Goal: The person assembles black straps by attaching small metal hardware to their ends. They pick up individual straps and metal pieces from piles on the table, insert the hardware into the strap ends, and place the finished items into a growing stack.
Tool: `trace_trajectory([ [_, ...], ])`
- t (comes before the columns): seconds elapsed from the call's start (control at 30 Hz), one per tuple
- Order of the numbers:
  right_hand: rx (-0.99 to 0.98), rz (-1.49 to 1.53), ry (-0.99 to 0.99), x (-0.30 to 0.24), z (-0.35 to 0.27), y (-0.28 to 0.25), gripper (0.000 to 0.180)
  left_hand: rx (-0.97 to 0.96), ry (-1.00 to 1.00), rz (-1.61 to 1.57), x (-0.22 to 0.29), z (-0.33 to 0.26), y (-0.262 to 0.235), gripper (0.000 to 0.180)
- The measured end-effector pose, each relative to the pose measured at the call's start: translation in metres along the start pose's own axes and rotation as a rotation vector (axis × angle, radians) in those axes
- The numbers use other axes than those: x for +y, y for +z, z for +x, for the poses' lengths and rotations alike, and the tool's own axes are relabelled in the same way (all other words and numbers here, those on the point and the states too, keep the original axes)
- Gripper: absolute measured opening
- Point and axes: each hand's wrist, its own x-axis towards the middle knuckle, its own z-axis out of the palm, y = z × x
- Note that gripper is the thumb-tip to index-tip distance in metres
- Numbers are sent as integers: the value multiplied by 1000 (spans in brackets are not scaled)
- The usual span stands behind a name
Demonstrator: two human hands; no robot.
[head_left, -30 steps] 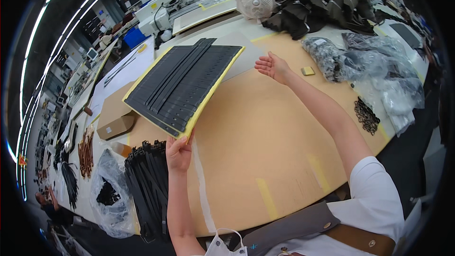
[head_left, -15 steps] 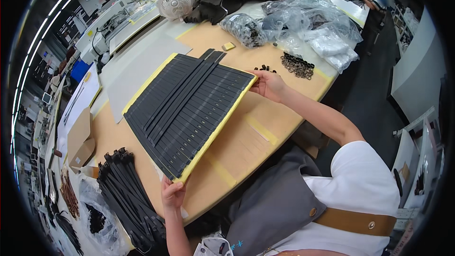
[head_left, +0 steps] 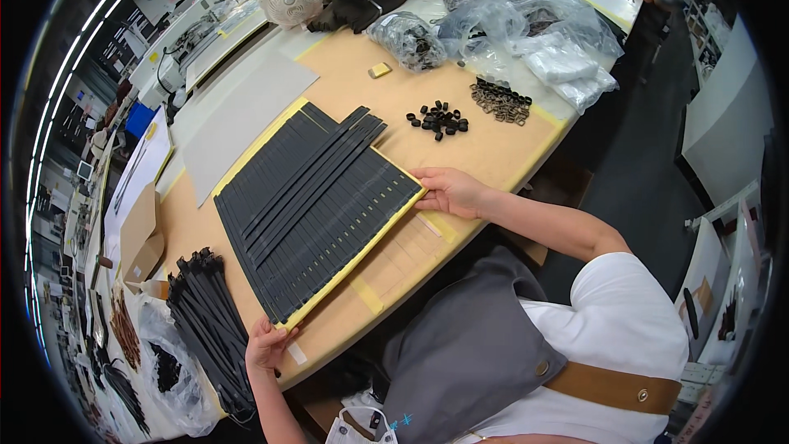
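Far left, a bundle of black straps (head_left: pixel 205 321) hangs off the tan tabletop (head_left: pixel 493 148). Left hand (head_left: pixel 267 345) has its fingers pinched on the near corner of the yellow-edged board of flat black straps (head_left: pixel 312 205), lying flat mid-tabletop; right hand (head_left: pixel 448 191) grips the right corner. Judging by that near edge, a careless tug could slide loose straps off. Open room far-right, before the small black rings (head_left: pixel 438 119).
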Motion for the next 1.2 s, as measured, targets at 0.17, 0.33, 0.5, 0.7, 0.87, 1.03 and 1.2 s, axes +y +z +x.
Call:
trace_trajectory([
  [0.17, 30, -58, 33, 7, 15, 20, 45, 129, 144, -19, 2, -5, -1, 53],
  [0.33, -25, -286, 121, -3, 21, 13, 46, 273, 278, 74, -10, -5, -14, 52],
  [0.5, -113, -441, 88, -12, 16, -3, 47, 426, 288, -1, -15, -16, -8, 55],
  [0.7, -156, -449, 75, -15, 17, -5, 48, 545, 355, -47, -27, -25, -2, 62],
  [0.87, -217, -398, 68, -24, 13, 9, 49, 611, 382, 34, -33, -17, 1, 62],
  [1.03, -201, -466, -83, -3, 27, 7, 50, 718, 348, 140, -30, -17, 10, 63],
  [1.2, -119, -991, -141, -35, 17, 16, 39, 742, 314, 211, -30, -17, 17, 66],
])
